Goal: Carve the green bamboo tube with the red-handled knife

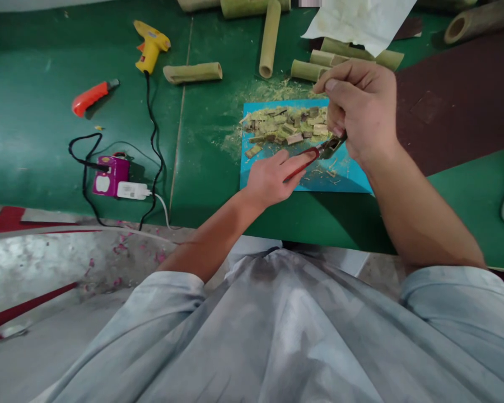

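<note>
My left hand [274, 174] is closed around the red handles of a pair of pliers [301, 163]. The metal jaws point up and to the right, reaching under my right hand [361, 106]. That hand is closed in a pinch, with its lower fingers against the jaw end; what it holds is too small or hidden to make out. Below both hands lies a blue sheet [273, 172] on the green table. Cut bamboo chips [288, 126] and pale sawdust are heaped on it, just left of my right hand.
Bamboo tubes [270, 42] lie at the back, partly under a white paper [359, 22]. To the left are a yellow glue gun [150, 49], a red-orange cutter [90, 99] and a purple power adapter [111, 176] with cords. A brown sheet [457, 106] covers the right.
</note>
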### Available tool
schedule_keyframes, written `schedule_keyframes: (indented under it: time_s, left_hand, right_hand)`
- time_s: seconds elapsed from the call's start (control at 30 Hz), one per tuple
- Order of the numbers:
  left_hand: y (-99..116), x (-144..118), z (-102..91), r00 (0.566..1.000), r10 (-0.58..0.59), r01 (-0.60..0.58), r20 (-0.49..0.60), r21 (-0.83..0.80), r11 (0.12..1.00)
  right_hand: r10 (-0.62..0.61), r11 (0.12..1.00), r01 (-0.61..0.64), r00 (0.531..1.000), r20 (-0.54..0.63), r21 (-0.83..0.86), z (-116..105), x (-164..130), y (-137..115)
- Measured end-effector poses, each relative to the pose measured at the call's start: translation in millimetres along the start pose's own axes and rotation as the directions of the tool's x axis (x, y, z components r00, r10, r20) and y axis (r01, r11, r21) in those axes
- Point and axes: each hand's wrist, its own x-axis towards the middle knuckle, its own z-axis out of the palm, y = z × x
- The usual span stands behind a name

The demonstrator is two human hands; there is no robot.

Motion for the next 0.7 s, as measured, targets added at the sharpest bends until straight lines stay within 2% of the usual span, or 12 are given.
schedule_keyframes:
  time_s: [0.2,0.37,0.57,0.7]
  left_hand:
    - [12.1,-5.1,5.3,0.999,0.022,-0.021,-0.027,0.044,0.999]
    - [19.9,-8.1,-6.4,1.000,-0.023,0.021,-0.018,-0.086,0.996]
    - [27.6,-11.5,-28.8,0.985,-0.119,0.091,-0.122,-0.211,0.973]
    - [29.1,-5.1,-29.2,0.985,-0.091,0.045,-0.147,-0.292,0.955]
  right_hand:
    - [0.011,0.998,-0.008,0.999,-0.045,0.060,1.7,0.3,0.9]
    - [0.007,0.997,-0.005,1.000,-0.015,0.073,-2.4,4.0,4.2]
    - [0.004,0.997,-0.005,1.000,0.006,0.081,-3.8,5.5,2.9]
    - [0.019,0.999,-0.019,1.000,0.007,0.035,-1.3,2.9,0.9]
